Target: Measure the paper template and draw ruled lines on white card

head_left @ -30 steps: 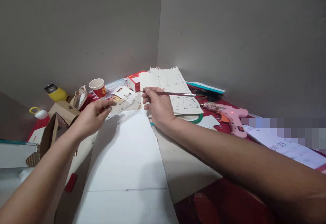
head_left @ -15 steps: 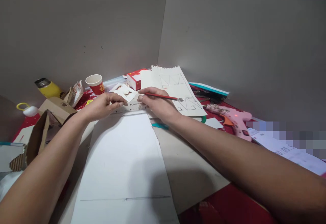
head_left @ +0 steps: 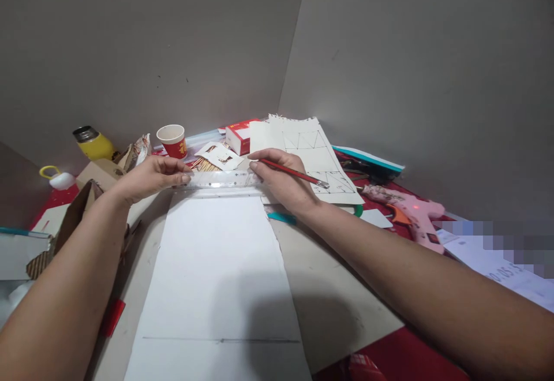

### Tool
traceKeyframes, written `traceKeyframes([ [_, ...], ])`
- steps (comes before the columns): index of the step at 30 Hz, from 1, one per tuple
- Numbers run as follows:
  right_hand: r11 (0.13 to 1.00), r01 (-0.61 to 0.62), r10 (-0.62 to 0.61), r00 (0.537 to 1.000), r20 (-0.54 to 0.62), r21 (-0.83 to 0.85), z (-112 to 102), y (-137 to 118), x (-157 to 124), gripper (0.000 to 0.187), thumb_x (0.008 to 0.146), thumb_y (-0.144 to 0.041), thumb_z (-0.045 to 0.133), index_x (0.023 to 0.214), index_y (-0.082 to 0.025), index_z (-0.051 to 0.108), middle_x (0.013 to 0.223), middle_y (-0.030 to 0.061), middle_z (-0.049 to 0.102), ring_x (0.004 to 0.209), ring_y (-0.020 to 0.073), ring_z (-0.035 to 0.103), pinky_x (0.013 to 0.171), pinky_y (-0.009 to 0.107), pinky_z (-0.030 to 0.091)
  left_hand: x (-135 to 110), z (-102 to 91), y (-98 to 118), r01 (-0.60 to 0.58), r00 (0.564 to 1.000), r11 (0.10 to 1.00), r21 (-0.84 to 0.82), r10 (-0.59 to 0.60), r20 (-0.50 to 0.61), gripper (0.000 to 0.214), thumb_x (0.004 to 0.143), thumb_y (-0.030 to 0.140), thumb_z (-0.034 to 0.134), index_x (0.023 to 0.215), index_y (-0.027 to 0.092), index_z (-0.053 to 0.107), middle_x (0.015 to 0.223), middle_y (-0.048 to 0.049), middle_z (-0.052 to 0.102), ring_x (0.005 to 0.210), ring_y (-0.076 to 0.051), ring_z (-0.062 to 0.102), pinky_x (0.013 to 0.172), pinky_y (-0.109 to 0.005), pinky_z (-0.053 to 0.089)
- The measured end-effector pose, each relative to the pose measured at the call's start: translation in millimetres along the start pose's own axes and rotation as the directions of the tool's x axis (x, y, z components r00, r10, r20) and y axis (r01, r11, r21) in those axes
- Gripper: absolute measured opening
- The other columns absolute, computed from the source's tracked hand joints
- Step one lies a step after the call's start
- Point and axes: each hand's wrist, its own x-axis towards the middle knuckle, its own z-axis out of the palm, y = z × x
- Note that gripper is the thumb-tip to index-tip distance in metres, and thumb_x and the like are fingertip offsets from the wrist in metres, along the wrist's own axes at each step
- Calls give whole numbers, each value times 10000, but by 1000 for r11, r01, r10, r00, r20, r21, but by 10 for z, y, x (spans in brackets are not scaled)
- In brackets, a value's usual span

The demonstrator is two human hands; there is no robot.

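A clear ruler (head_left: 219,180) spans the far end of a long white sheet of board (head_left: 220,265). My left hand (head_left: 151,178) pinches the ruler's left end between thumb and fingers. My right hand (head_left: 285,182) is closed on a red pencil (head_left: 298,173), whose eraser end points right. The fingers of that hand also reach the ruler's right end; the pencil's tip is hard to make out. A drawn pencil line crosses the near part of the board.
Beyond the hands are a paper cup (head_left: 175,141), a red-and-white box (head_left: 239,135) and a paper with drawn triangles (head_left: 298,138). A pink glue gun (head_left: 415,213) lies at right. Cardboard pieces (head_left: 99,173) and a yellow bottle (head_left: 95,144) stand at left.
My left hand has moved left along the ruler, uncovering more of it. My right hand stays at the ruler's right end with the pencil. The view has shifted slightly.
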Motion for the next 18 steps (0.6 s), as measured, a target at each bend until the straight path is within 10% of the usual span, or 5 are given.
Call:
traceKeyframes([
  [18, 995, -35, 51, 984, 169, -93, -67, 75, 72, 225, 700, -237, 688, 916, -183, 718, 733, -11, 654, 700, 139, 572, 725, 294, 457, 23, 46, -207, 62, 998, 996, -64, -63, -7, 440, 498, 466, 906, 828, 201, 788, 769, 0, 738, 696, -131, 590, 691, -264, 464],
])
